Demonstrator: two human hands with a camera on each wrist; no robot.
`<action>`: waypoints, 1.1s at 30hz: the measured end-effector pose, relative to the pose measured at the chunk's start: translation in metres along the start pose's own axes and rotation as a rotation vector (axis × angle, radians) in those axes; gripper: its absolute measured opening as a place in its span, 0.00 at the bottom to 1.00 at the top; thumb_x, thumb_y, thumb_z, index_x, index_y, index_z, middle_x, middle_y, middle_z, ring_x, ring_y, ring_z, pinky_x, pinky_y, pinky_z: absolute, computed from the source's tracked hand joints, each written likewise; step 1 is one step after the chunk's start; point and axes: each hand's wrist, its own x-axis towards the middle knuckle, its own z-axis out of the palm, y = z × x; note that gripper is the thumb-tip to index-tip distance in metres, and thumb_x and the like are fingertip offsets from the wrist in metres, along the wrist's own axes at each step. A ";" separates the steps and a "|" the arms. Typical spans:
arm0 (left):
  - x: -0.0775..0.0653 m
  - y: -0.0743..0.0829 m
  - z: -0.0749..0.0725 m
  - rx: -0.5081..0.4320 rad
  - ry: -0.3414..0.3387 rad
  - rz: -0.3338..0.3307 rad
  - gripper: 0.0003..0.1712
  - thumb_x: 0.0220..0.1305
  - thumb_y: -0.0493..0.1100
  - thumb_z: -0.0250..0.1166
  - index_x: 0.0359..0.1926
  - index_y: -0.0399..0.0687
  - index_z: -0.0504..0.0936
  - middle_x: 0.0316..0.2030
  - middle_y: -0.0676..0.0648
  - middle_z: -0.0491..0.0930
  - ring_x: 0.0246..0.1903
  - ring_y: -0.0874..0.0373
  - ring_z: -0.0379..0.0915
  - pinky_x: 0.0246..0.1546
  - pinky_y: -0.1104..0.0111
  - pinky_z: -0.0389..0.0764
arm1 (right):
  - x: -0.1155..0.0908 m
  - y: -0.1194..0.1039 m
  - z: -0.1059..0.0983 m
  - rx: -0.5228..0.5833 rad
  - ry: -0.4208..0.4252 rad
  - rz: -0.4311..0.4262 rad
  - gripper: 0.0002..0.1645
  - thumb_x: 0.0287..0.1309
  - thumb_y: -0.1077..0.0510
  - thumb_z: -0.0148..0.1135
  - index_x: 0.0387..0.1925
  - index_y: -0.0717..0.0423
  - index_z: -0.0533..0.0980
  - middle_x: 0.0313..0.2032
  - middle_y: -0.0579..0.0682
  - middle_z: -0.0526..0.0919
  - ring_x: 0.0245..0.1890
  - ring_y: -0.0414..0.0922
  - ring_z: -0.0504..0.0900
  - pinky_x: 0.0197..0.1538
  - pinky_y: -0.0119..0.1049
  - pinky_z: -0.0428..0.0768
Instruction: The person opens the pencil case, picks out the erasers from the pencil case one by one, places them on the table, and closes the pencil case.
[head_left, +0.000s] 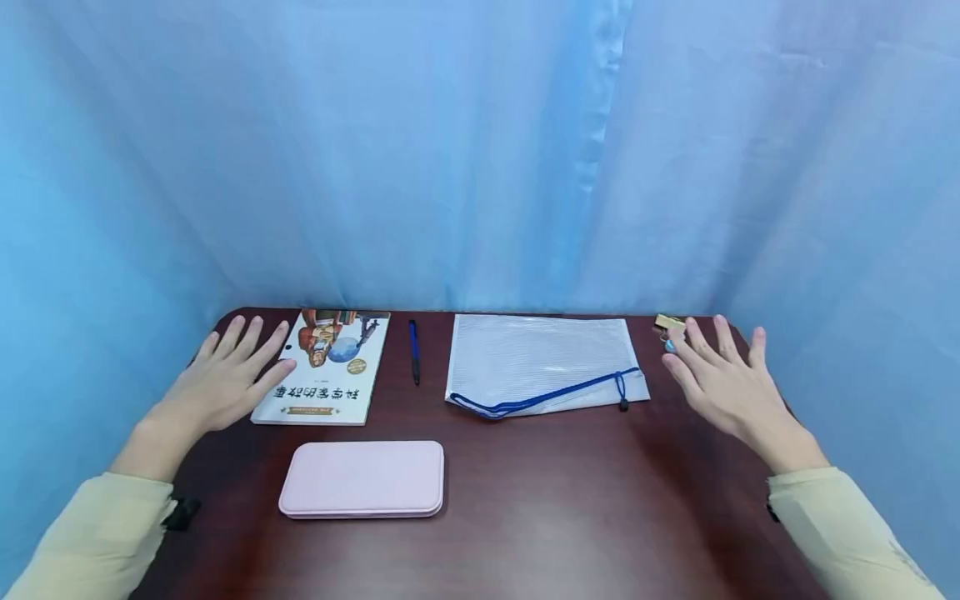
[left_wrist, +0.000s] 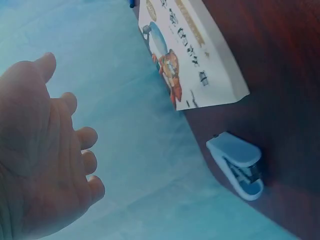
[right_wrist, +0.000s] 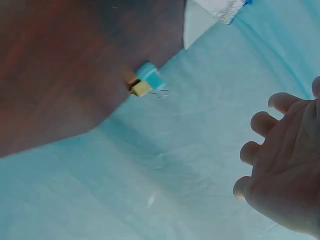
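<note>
My left hand [head_left: 225,379] is held over the table's left end, fingers spread and holding nothing. It overlaps the edge of a white paperback book [head_left: 315,408] with an illustrated cover. A light blue stapler [left_wrist: 235,160] shows on the table in the left wrist view; in the head view the left hand hides it. At the right end, my right hand [head_left: 723,387] is also spread, with nothing in it. Just beyond its fingertips lie a gold binder clip [head_left: 669,322] and a blue one [head_left: 670,344], partly covered by the fingers in the head view.
Between the hands lie a blue pen [head_left: 415,354] and a white mesh zip pouch [head_left: 540,354] with blue trim and a cord. Nearer the front is a closed pink case [head_left: 363,479]. Blue curtains [head_left: 480,158] hang around the dark wooden table [head_left: 570,508].
</note>
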 end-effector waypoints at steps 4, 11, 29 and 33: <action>-0.006 -0.001 -0.020 0.071 0.020 0.041 0.43 0.79 0.66 0.37 0.81 0.45 0.43 0.76 0.25 0.40 0.75 0.29 0.27 0.69 0.33 0.35 | 0.010 -0.024 -0.014 -0.004 0.035 -0.051 0.40 0.79 0.35 0.29 0.81 0.51 0.51 0.78 0.62 0.49 0.78 0.62 0.29 0.64 0.66 0.12; -0.017 0.005 -0.040 0.068 0.034 0.071 0.43 0.78 0.67 0.40 0.82 0.50 0.44 0.78 0.30 0.38 0.77 0.35 0.22 0.70 0.37 0.27 | 0.012 -0.078 -0.029 -0.059 0.130 -0.141 0.42 0.75 0.30 0.38 0.81 0.45 0.52 0.79 0.57 0.50 0.78 0.60 0.32 0.68 0.63 0.15; -0.045 0.023 0.060 -0.221 0.062 0.417 0.67 0.48 0.75 0.73 0.79 0.48 0.56 0.75 0.45 0.60 0.73 0.47 0.57 0.65 0.48 0.69 | -0.001 -0.221 0.039 0.562 -0.116 -0.524 0.59 0.55 0.25 0.66 0.80 0.43 0.54 0.78 0.52 0.52 0.76 0.58 0.51 0.70 0.60 0.62; -0.048 0.027 0.076 -0.244 0.023 0.398 0.66 0.44 0.77 0.73 0.78 0.50 0.61 0.73 0.47 0.64 0.70 0.51 0.61 0.62 0.50 0.73 | 0.002 -0.240 0.059 0.580 -0.134 -0.533 0.60 0.52 0.28 0.71 0.78 0.49 0.59 0.75 0.58 0.60 0.71 0.53 0.66 0.66 0.52 0.72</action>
